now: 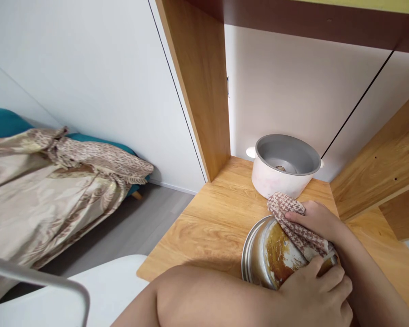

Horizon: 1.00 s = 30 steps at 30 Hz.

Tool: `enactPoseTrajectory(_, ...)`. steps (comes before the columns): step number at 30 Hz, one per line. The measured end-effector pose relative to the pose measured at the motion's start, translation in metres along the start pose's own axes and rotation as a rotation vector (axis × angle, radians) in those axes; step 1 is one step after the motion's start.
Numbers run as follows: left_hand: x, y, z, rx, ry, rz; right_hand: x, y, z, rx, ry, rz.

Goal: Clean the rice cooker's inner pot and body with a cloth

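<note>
A round metal pan [259, 247] with brown, burnt-looking stains inside stands tilted on the wooden desk [211, 218]. My left hand [315, 290] is curled over the pan's near rim and grips it. My right hand [318, 220] presses a brown-and-white houndstooth cloth [293, 222] against the pan's inside, fingers closed on the cloth. My left forearm crosses the bottom of the view and hides the pan's lower edge.
A white pot [282, 175] with a grey inside stands behind the pan, near the wall. Wooden shelf uprights [201, 81] flank the desk nook. To the left are a bed with a patterned beige blanket [54, 181], grey floor, and a white chair [98, 290].
</note>
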<state>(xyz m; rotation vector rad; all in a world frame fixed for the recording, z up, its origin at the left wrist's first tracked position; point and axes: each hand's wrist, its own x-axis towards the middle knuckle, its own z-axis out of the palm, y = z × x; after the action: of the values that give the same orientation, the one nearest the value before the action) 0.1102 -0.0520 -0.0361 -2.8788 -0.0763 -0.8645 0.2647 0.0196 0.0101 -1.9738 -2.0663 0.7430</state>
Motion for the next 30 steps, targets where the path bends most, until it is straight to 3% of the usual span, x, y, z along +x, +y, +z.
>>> enactPoseTrajectory(5, 0.0002, 0.0001, -0.0018, 0.004, 0.004, -0.012, 0.0010, 0.0026, 0.0005, 0.193, -0.084, -0.115)
enactPoseTrajectory(11, -0.0007, -0.0008, -0.0015, -0.001, -0.019, 0.007, 0.0003, -0.0015, -0.0003, -0.045, 0.026, 0.031)
enactPoseTrajectory(18, -0.0011, 0.0001, -0.0023, 0.021, -0.005, 0.005, 0.0014, 0.0051, 0.0014, 0.239, -0.076, -0.114)
enactPoseTrajectory(25, -0.0008, -0.0004, -0.0038, 0.003, -0.033, 0.003, -0.0004, -0.0020, -0.0011, -0.030, 0.026, 0.013)
enactPoseTrajectory(30, -0.0005, 0.0001, -0.0026, 0.006, -0.026, 0.000, 0.0003, 0.0013, 0.0001, 0.138, -0.034, -0.094)
